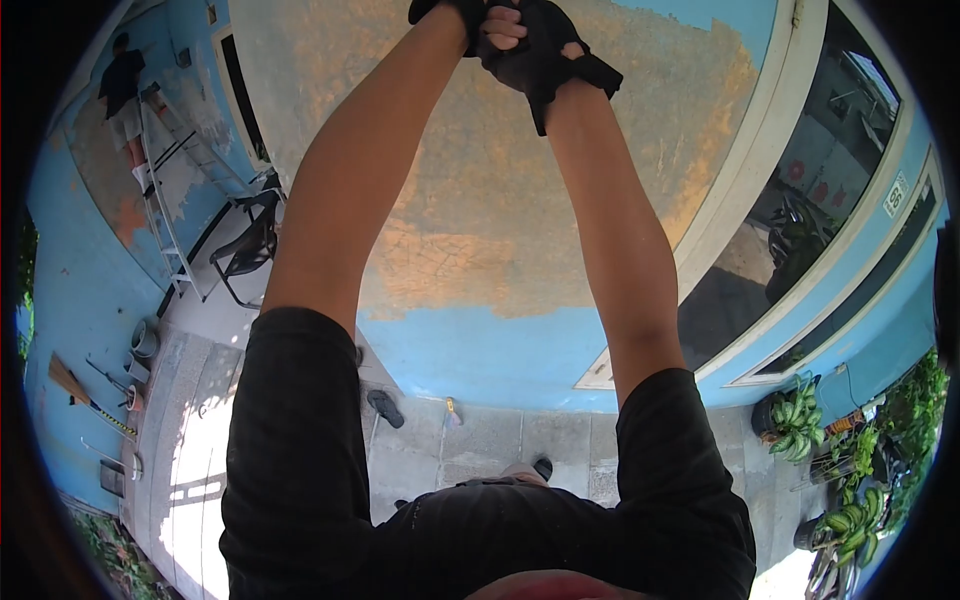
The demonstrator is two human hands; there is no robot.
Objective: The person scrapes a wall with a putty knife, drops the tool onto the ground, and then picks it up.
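- Wall: directly ahead of the wearer, filling the middle of the view. Large patch grey-brown, blotched with orange; web of fine crack-like lines low down, left of centre. Blue paint left as a band along the wall's foot, border ragged; another blue remnant at upper right.
- Right hand: black fingerless glove, raised high in front of the wall. Fingers curled in; cannot tell whether they grip anything.
- Left hand: same sort of glove, just beside the right, partly cut off at the top of the view. Cannot tell whether spread or closed.
- Edges: wall's patch ends at right against a white frame around dark glass. Blue band meets the paved floor at the wall's foot.
- Room: both arms stretched up, well apart at the elbows, wall surface showing between them. Floor runs on along the wall to either side.
- Underfoot: dark sandal near the wall's foot; small yellowish item to its right, too small to identify.
- Left, farther off: another person up a stepladder, facing a patchy blue side wall. Black chair near the ladder's base. Broom and pails along that wall's foot.
- Right: potted plants along the floor's right edge.
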